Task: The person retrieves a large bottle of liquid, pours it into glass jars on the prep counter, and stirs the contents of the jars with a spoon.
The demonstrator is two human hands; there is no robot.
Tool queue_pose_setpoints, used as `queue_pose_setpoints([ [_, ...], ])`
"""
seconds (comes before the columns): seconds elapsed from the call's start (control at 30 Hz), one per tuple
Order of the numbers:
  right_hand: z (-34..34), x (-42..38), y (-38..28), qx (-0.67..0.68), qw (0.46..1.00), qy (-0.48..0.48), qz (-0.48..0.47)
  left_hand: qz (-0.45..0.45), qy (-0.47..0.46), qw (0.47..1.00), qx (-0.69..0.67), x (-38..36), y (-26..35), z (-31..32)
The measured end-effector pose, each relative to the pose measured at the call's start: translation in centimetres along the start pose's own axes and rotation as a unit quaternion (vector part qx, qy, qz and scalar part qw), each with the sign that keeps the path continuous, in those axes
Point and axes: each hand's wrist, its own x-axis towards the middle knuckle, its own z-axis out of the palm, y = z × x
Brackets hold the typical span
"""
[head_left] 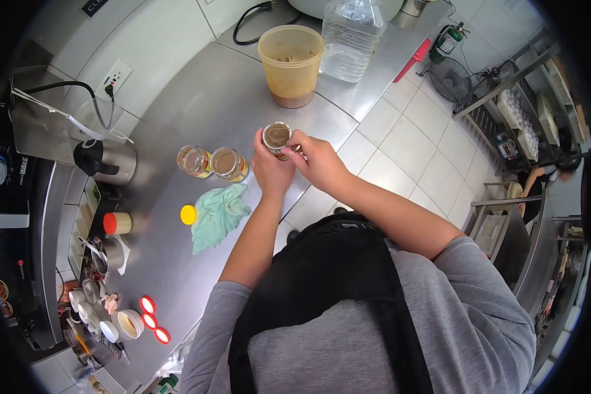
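A glass jar filled with a brown substance stands open-topped between my hands at the counter's edge. My left hand is wrapped round its left side. Pressed against the jar's right side are the bent fingers and thumb of my right hand; whether they hold anything else is hidden. Two more open jars stand to the left: one full of brown contents, the other mostly see-through with brown smears. A crumpled green cloth lies nearer me, with a yellow lid at its edge.
Beyond my hands stand a tall yellowish tub with brown residue and a clear plastic jug. Along the left are a kettle, a red-lidded jar, a bowl and red-rimmed lids. Another person is at far right.
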Motion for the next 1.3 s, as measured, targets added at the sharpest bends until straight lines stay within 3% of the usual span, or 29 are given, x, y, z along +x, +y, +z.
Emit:
queue_pose_setpoints([
  [0.1, -0.4, 0.2, -0.6, 0.028, 0.996, -0.017, 0.081, -0.023, -0.022, 0.999, -0.038, -0.1, 0.2, -0.5],
  [0.2, -0.6, -0.2, -0.4, 0.075, 0.993, 0.027, 0.09, -0.031, -0.027, 0.998, -0.05, 0.0, 0.2, -0.5],
  [0.27, -1.2, -0.7, -0.8, 0.069, 0.994, 0.04, 0.075, -0.05, -0.03, 0.997, -0.052, 0.0, 0.1, -0.5],
  [0.33, -1.4, -1.1, -0.9, 0.062, 0.995, 0.054, 0.063, 0.023, 0.026, 0.999, 0.023, 0.1, 0.4, -0.6],
  [0.47, -1.6, -1.4, -1.3, 0.083, 0.992, 0.078, 0.053, 0.007, 0.026, 0.999, -0.017, 0.1, 0.9, -0.8],
  [0.57, -1.5, -1.5, -1.5, 0.075, 0.993, 0.089, 0.027, 0.061, 0.058, 0.996, -0.021, 0.0, 0.5, -0.4],
  [0.63, -1.4, -1.7, -1.4, 0.061, 0.994, 0.088, 0.014, -0.004, 0.006, 0.999, -0.033, -0.1, 0.2, -0.4],
  [0.97, -0.9, -2.1, -2.0, 0.008, 0.995, 0.088, -0.036, 0.02, 0.033, 0.999, -0.024, -0.2, -0.2, -0.3],
  [1.3, -0.8, -2.3, -1.6, 0.045, 0.996, 0.08, -0.004, -0.023, 0.03, 0.998, -0.056, -0.2, 0.2, -0.1],
])
